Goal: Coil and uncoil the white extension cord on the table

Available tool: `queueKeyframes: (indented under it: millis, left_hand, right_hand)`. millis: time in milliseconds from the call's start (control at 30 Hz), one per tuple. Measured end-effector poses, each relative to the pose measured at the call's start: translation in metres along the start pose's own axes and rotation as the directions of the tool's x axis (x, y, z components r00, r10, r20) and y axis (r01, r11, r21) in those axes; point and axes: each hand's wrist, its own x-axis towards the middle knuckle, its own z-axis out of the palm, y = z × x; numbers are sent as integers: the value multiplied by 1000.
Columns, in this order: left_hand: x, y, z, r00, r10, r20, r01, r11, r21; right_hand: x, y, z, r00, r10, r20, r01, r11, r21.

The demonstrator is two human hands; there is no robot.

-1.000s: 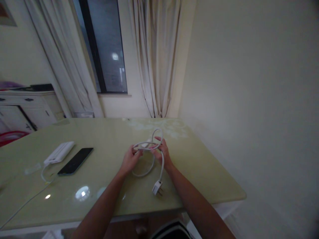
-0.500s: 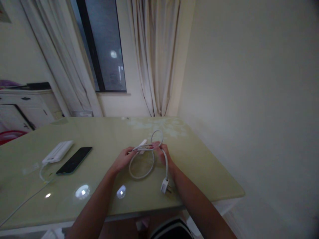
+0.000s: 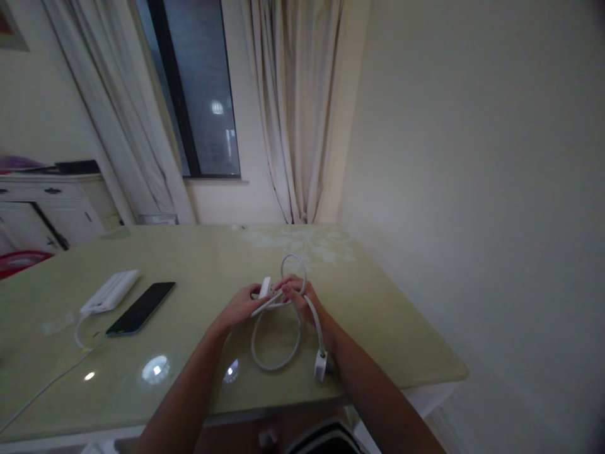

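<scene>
A white power strip cord (image 3: 276, 367) hangs in loops between my two hands above the table. My left hand (image 3: 240, 308) is closed on the cord and the near end of the white socket block (image 3: 265, 287). With fingers pinched, my right hand (image 3: 302, 296) grips the cord near the socket block. One loop rises beyond my right hand, and a larger one droops below both hands. The plug (image 3: 320, 366) dangles at the cord's end beside my right forearm; its prongs are hidden.
On the left of the glossy table (image 3: 198, 252) lie a black phone (image 3: 142, 309) and a white power bank (image 3: 111, 292) with a thin white cable (image 3: 42, 391). A wall (image 3: 472, 189) borders the right side. Curtains (image 3: 297, 113) and a window stand behind.
The socket block has tilted more upright and come nearer my left hand. My hands have drawn slightly closer together. The lower loop and plug hang lower, and the plug has turned.
</scene>
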Motion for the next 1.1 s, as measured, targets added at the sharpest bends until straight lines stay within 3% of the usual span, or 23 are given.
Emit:
queueKeyframes:
  millis: [100,200,300,400,600,767,900,967,1033,1100]
  left_hand:
    - [1,1,3,999,34,0,-34,997,68]
    - [4,0,3,979,45,-200,-66,993,-96]
    - [9,-1,3,897,-26,-442,-154,917,-368]
    - [15,-3,3,805,-74,-589,-267,840,-472]
    - [20,-9,-6,650,-275,-709,-365,705,-608]
    - [22,-15,-24,520,-240,-820,-486,706,-515]
    - [19,-17,-42,351,-194,-916,-541,757,-367]
    - [15,-19,-50,295,-171,-940,-536,785,-311]
    - [12,-21,-58,259,-153,-954,-520,810,-271]
    - [8,-26,-66,182,-164,-969,-504,831,-235]
  right_hand:
    - [2,1,-1,998,55,-5,-55,999,0]
    - [7,8,-2,978,157,-139,-155,988,26]
    - [13,16,-3,941,219,-257,-207,976,73]
    - [15,19,-2,945,221,-241,-204,974,97]
    - [13,16,-1,953,204,-226,-182,976,116]
    - [15,24,-6,924,239,-298,-195,966,170]
    - [20,28,-21,831,280,-481,-159,947,278]
    - [22,29,-35,773,306,-556,-150,939,309]
    - [21,31,-54,696,315,-645,-157,944,291]
    - [18,36,-77,595,304,-744,-200,953,229]
